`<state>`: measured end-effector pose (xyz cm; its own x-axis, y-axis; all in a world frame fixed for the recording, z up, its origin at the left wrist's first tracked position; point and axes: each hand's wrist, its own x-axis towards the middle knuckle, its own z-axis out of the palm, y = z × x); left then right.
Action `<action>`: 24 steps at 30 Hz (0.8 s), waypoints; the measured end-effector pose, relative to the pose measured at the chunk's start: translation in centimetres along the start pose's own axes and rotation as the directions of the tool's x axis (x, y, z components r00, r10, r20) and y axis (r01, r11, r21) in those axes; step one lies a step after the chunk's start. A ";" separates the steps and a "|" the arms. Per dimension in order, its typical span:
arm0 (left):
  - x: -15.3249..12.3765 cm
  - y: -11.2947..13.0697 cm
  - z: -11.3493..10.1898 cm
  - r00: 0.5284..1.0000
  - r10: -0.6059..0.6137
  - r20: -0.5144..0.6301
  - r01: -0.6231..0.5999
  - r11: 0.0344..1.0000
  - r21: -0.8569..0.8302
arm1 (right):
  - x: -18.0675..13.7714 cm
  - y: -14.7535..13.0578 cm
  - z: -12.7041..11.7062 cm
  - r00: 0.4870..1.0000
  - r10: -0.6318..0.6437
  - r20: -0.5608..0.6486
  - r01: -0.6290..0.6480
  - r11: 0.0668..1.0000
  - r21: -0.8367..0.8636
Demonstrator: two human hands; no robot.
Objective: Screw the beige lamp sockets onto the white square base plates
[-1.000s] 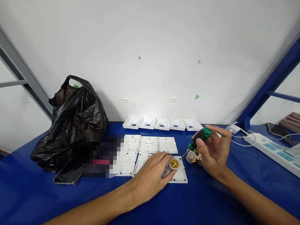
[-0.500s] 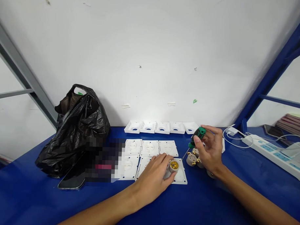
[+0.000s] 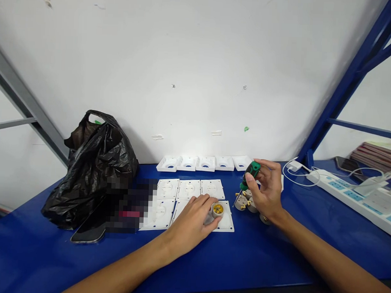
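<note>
**Entry: lamp socket (image 3: 217,209), held on a white plate (image 3: 227,224); screwdriver (image 3: 248,176) just right of it.**
I log my left hand (image 3: 193,219) curled round the socket, thumb and fingers pinching it against the plate. My right hand (image 3: 267,194), just right of the socket, is wrapped about the green screwdriver handle, tip down by the loose sockets (image 3: 241,202). Risks, in my judgement: the thin tip could skid and jab the pinching fingers, or the plate could slide on the smooth blue table (image 3: 243,259).

The left hand (image 3: 193,219) lies palm down at six o'clock, fingers curled in a grip, forearm entering from seven. The right hand (image 3: 267,191), raised at four o'clock, has its fingertips pinched together.
</note>
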<state>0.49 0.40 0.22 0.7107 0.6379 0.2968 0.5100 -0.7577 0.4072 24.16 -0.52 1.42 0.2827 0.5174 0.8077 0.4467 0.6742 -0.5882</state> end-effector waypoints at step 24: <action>3.2 -3.7 -2.0 1.000 -0.001 0.010 -0.001 0.991 0.130 | 1.3 -0.1 -0.5 1.000 -0.021 0.017 0.021 0.999 -0.035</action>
<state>-0.12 5.54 1.41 0.7152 0.6369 0.2878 0.5683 -0.7697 0.2909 24.90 -0.19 2.53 0.2589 0.5123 0.8188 0.4822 0.6659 -0.5692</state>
